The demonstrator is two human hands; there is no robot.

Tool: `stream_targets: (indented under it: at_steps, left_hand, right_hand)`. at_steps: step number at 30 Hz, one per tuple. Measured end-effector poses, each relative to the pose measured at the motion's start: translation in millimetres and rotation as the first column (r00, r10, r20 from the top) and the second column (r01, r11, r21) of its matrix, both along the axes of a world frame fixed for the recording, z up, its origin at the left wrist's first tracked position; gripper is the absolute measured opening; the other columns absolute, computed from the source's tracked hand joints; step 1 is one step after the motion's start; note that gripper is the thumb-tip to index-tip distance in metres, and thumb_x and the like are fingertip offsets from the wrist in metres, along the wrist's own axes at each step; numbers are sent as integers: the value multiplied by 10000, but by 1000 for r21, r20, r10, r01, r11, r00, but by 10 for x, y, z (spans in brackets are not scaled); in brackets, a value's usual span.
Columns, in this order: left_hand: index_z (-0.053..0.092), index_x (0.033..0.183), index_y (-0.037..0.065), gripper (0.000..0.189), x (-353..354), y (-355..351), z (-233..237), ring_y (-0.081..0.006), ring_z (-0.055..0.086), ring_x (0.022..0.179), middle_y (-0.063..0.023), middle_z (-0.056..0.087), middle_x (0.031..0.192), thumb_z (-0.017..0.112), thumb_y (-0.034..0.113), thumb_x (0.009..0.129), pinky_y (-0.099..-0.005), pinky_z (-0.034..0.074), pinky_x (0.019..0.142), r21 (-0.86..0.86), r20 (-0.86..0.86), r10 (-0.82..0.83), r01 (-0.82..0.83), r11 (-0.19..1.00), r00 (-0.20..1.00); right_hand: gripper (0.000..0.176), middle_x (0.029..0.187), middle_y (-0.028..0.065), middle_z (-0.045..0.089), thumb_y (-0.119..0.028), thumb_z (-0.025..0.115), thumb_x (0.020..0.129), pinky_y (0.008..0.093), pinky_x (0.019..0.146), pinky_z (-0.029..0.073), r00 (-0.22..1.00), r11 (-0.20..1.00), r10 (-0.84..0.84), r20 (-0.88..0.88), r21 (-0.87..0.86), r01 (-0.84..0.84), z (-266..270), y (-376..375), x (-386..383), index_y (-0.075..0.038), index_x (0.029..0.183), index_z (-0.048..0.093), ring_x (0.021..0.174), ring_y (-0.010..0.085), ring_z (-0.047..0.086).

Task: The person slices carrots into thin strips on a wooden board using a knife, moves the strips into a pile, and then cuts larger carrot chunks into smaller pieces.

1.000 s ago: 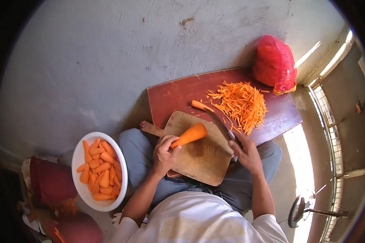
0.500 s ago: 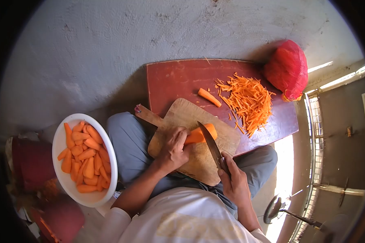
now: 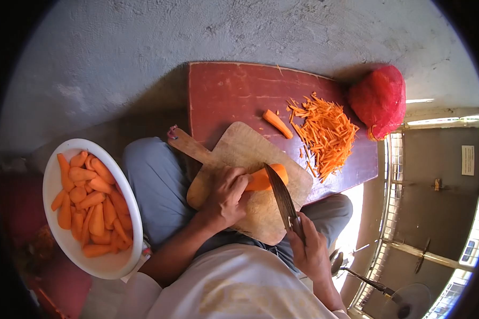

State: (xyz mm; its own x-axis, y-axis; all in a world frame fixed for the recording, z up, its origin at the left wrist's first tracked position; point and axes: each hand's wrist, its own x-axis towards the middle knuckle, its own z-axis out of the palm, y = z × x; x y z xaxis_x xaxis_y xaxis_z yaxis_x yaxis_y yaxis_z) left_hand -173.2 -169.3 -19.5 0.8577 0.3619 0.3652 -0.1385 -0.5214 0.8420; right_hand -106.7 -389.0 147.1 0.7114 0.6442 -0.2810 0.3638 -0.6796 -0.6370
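Note:
My left hand (image 3: 230, 198) is closed around one end of a thick peeled carrot (image 3: 258, 181) lying on a wooden cutting board (image 3: 239, 143). In my right hand (image 3: 310, 249) is a kitchen knife (image 3: 282, 198), gripped by its dark handle. The blade slants up and to the left, its tip over the carrot beyond my left fingers. The board has a short handle at its upper left and rests across my lap, against the red table (image 3: 229, 90). Beyond the board lie a carrot piece (image 3: 278, 124) and a heap of carrot sticks (image 3: 327, 133).
To the left stands a white oval basin (image 3: 134, 212) of peeled carrots. A red mesh sack (image 3: 379, 98) sits at the table's far right corner, near the grey wall (image 3: 223, 32). At lower right is a fan (image 3: 404, 308) near the door (image 3: 436, 175).
The view has shifted slightly, so the basin appears lower left and the table tilts differently. The knife still lies over the carrot, and both hands keep their grips.

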Motion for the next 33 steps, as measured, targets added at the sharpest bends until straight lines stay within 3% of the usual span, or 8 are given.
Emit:
stream_targets:
  at_steps: [9,17,24,25,28,33]
  left_hand:
    - [652,1232,32,408,1,9,-10,-409,616,1177,-172,628,1243,812,-25,861,-539,480,1036,-57,-18,-6,5,998,1000]
    - [642,1205,22,368,3,10,-38,-415,602,1162,-178,611,1249,777,-44,870,-546,477,1030,2,12,-18,18,1000,1000]
    - [627,1181,13,361,4,40,-14,-421,595,1143,-192,604,1250,754,-62,851,-550,479,1024,8,10,-34,34,999,999]
    - [625,1184,11,365,7,46,8,-423,594,1139,-194,603,1251,755,-59,851,-551,480,1025,16,26,-35,35,999,999]
    - [639,1210,9,417,9,23,54,-427,619,1133,-198,627,1245,781,-97,833,-530,515,1002,-38,16,5,-5,999,1000]
    - [650,1258,23,470,-8,16,77,-415,621,1149,-187,629,1259,807,-52,821,-533,509,1017,-77,6,63,-62,995,998]
  right_hand:
    - [450,1086,256,790,-43,687,1075,463,798,627,999,997,-8,52,-73,12,-40,78,-126,15,1500,549,949,439,811]
    - [415,1041,262,782,-63,694,1070,528,747,618,998,981,51,43,-187,-42,15,175,-131,-8,1452,539,896,479,782]
    - [361,876,265,714,-36,679,1064,542,677,556,993,993,101,61,-65,-97,-300,277,129,28,1386,529,796,510,733]
    - [370,922,283,753,-66,697,1057,556,686,584,995,981,94,37,-175,-86,-373,348,178,12,1383,539,832,516,750]
    - [354,883,263,744,-66,701,1057,541,685,583,997,997,77,23,-23,-76,-592,297,253,15,1369,555,829,507,750]
    - [346,873,242,723,-61,704,1064,481,672,579,996,997,67,61,29,-69,-558,280,261,26,1378,585,799,485,753]
